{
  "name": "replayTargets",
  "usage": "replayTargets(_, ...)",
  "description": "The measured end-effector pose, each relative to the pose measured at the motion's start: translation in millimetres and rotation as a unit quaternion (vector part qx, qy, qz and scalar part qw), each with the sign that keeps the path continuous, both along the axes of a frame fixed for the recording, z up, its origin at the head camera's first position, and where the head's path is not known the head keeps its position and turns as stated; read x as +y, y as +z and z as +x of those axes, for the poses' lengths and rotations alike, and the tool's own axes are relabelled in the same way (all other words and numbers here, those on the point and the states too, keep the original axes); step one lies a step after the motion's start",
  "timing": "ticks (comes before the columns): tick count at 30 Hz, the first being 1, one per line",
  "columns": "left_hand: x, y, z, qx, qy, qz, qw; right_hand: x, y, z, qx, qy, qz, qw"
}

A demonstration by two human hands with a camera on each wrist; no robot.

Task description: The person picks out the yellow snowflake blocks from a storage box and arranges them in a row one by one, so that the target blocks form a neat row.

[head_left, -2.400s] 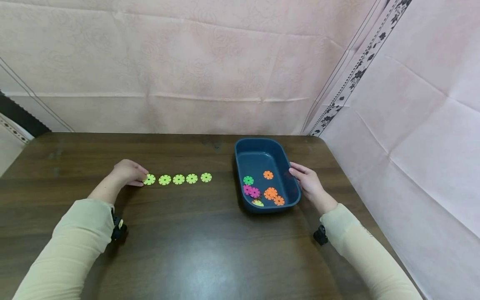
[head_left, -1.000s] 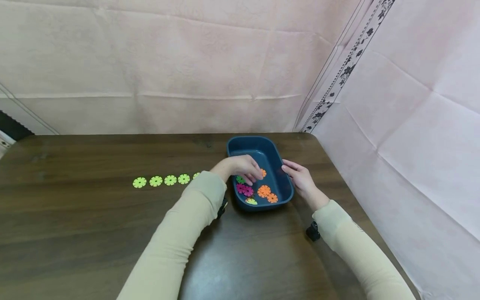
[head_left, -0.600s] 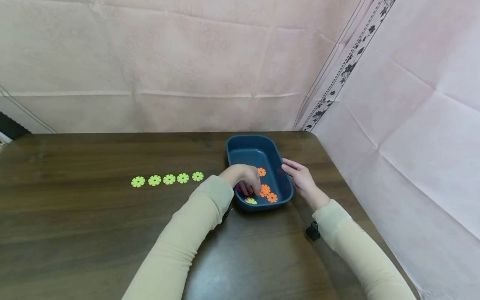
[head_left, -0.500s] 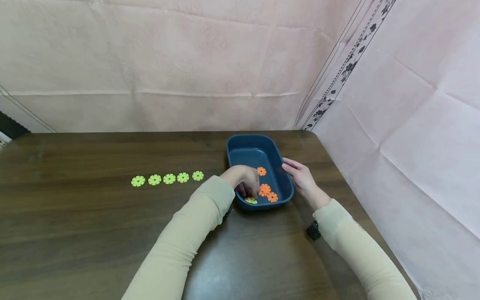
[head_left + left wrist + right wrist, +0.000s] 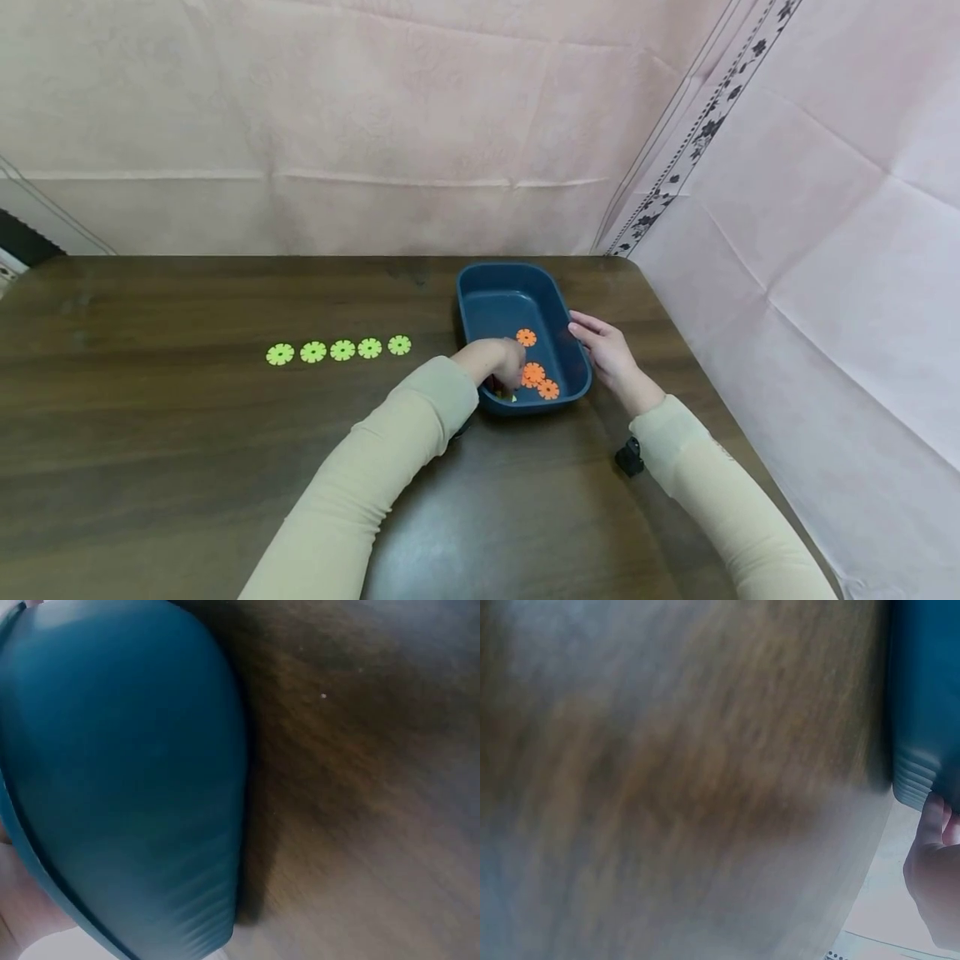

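My left hand (image 5: 504,362) reaches down over the near-left part of a blue plastic tub (image 5: 510,292). Its fingertips are hidden, so I cannot tell whether they hold a piece. Just under them a sliver of a yellow flower-shaped disc (image 5: 513,398) shows. To their right lie several orange flower-shaped discs (image 5: 548,389) on the tub floor. With thumb and fingers, my right hand (image 5: 611,354) grips the tub's right rim. The left wrist view shows mostly the tub's outer wall (image 5: 135,750); in the right wrist view the right hand (image 5: 934,862) touches the tub's side.
A row of several yellow-green flower-shaped discs (image 5: 342,350) lies flat on the brown wooden table (image 5: 187,458), left of the tub. Pale cloth (image 5: 375,108) hangs behind the table and along its right side.
My left hand went from the left end of the disc row into the tub, then lower toward the near end, covering the green, magenta and most of the yellow disc. The right hand keeps its grip.
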State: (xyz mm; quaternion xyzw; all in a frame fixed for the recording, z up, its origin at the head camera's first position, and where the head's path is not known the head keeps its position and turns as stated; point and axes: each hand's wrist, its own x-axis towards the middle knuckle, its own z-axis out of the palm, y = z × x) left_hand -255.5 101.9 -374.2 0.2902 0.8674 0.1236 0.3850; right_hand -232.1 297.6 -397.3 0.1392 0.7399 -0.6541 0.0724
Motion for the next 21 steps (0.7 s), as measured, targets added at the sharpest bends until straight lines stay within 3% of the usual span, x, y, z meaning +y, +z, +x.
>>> replayTargets(2, 0.5, -0.1, 0.0, 0.009, -0.001, 0.001, 1.0, 0.3, 0.9, 0.2, -0.002, 0.002, 0.003, 1.0)
replayTargets(8, -2.2, -3.3, -1.3, 0.002, 0.036, 0.047, 0.9982, 0.1, 1.8, -0.4, -0.006, 0.0, 0.005, 1.0)
replayTargets(11, -3.2, -4.5, -1.8, 0.021, 0.037, 0.06, 0.9973, -0.3, 1.3, -0.8, -0.005, -0.003, 0.003, 1.0)
replayTargets(18, -2.7, -9.2, -3.0, 0.071, 0.079, 0.097, 0.9896, -0.9, 0.9, -0.2, 0.003, -0.002, -0.006, 1.0)
replayTargets(21, -2.3, -9.4, -2.5, 0.081, 0.067, 0.111, 0.9882, -0.5, 1.3, -0.1, 0.007, 0.0, -0.01, 0.9999)
